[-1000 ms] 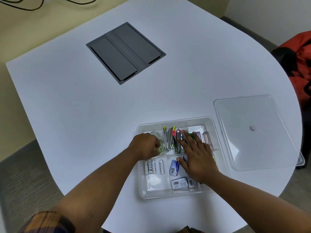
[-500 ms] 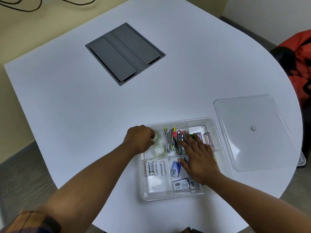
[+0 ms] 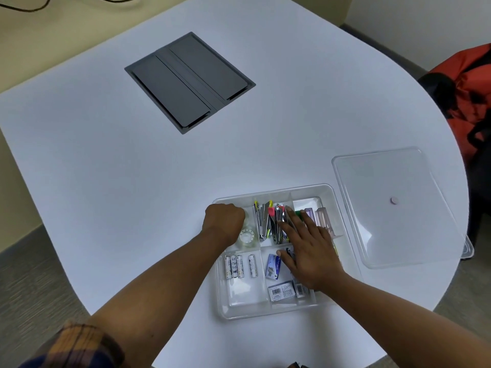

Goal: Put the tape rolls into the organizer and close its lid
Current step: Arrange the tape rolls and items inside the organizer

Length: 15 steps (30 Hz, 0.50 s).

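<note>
Nearly There: Tape Going Into Its Corner

So the white bench (image 3: pixel 132 168) carries everything close to me, which is why my arms barely reach. Off to my right the clear lid (image 3: pixel 398 208) lies flat beside the organizer (image 3: pixel 353 251), parked within easy reach for the closing step, which I judge comes once the tape is settled. My right hand (image 3: pixel 310 251) lies spread and flat across the middle compartments, its grip open and holding nothing; I take it to be steadying the light tray so it does not slide. My left hand (image 3: pixel 224 221) is curled over the far-left compartment, its grip closed downward, seemingly on a tape roll, though my knuckles hide what it holds. One tape roll (image 3: pixel 247 236) already sits in that compartment, just beside my fingers, above the batteries (image 3: pixel 240 266).
</note>
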Each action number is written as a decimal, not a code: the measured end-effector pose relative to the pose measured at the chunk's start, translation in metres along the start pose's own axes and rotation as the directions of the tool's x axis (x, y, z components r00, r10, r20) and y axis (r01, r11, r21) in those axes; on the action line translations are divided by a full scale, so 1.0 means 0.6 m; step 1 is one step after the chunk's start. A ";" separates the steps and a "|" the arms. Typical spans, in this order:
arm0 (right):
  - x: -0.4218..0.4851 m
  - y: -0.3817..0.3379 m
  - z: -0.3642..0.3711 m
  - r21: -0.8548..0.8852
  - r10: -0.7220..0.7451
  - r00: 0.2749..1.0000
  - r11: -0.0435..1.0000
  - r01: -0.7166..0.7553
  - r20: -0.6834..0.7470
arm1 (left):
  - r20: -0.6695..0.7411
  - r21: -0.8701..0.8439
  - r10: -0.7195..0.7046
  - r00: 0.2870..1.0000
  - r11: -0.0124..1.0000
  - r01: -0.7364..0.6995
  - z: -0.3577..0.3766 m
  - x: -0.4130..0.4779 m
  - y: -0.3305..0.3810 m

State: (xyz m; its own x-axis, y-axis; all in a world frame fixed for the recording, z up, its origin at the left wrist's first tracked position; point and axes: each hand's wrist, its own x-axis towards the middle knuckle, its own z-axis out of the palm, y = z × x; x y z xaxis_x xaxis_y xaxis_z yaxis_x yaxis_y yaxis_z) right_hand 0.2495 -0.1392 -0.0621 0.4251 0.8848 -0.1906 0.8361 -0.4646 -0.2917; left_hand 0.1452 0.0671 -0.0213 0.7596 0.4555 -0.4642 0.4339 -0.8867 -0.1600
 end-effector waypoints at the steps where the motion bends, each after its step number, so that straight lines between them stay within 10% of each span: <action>1: 0.000 0.001 0.001 -0.001 0.001 1.000 1.000 -0.001 0.004 | -0.005 0.008 -0.001 1.000 1.000 0.001 0.001 0.002 0.000; 15: 0.000 0.002 0.002 -0.010 0.003 1.000 1.000 -0.003 0.016 | -0.045 -0.055 0.006 0.999 0.998 -0.008 0.019 0.007 -0.012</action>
State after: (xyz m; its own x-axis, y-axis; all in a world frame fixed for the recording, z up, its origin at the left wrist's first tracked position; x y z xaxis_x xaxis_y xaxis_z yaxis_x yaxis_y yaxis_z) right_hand 0.2501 -0.1396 -0.0636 0.4219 0.8828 -0.2066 0.8385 -0.4666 -0.2815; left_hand 0.1401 0.0746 -0.0319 0.7832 0.4533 -0.4256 0.4533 -0.8848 -0.1081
